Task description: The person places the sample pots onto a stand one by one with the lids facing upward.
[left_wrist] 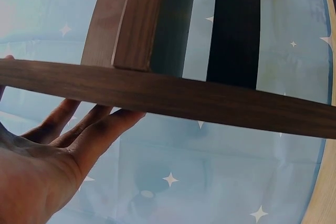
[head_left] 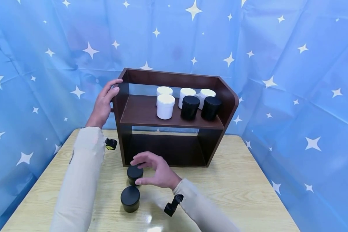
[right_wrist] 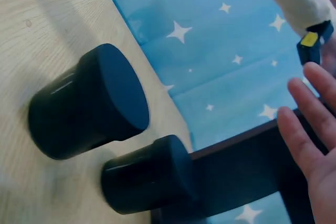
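Observation:
My left hand (head_left: 103, 103) rests against the left side panel of a dark brown two-tier shelf (head_left: 145, 111). In the left wrist view its extended fingers (left_wrist: 100, 135) touch the panel's outer face. My right hand (head_left: 159, 170) hovers by the farther of two black lidded jars (head_left: 134, 175), thumb and fingers spread apart with nothing between them. The nearer black jar (head_left: 130, 199) stands upright just in front of it on the table. Both jars show in the right wrist view, the larger-looking jar (right_wrist: 84, 103) to the left of the right hand (right_wrist: 320, 150).
On the upper tier stand several white lidded jars (head_left: 165, 108), with one black jar (head_left: 189, 108) and another black jar (head_left: 210, 108) at the right front. The shelf stands on a light wooden table (head_left: 249, 180). A blue star-patterned curtain (head_left: 278, 64) surrounds the table's back and sides.

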A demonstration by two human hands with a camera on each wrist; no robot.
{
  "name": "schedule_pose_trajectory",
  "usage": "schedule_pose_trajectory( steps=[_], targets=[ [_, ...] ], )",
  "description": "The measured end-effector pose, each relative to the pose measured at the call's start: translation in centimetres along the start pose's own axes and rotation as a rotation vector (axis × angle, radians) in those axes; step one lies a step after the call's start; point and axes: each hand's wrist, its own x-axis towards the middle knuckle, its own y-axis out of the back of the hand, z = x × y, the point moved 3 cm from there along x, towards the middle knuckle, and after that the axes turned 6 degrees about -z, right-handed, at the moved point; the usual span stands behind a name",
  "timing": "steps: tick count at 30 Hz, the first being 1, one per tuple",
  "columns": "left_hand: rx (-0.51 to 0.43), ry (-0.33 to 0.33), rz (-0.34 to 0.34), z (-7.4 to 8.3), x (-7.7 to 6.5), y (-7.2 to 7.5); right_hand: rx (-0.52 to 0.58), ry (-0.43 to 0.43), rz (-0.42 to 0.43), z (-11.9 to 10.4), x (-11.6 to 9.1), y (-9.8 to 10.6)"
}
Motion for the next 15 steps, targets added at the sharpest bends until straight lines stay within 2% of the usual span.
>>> schedule_pose_trajectory(
  steps=[5, 8, 15],
  targets=[
    [0.006, -0.004, 0.007, -0.3, 0.1, 0.3, 0.034, -0.033, -0.059, 1.1, -0.7, -1.0],
    [0.007, 0.0, 0.006, -0.3, 0.1, 0.2, 0.017, -0.057, -0.077, 1.9, -1.2, -1.8],
    [0.004, 0.004, 0.003, -0.3, 0.0, 0.2, 0.017, -0.195, -0.068, 4.5, -2.6, -3.4]
  ],
)
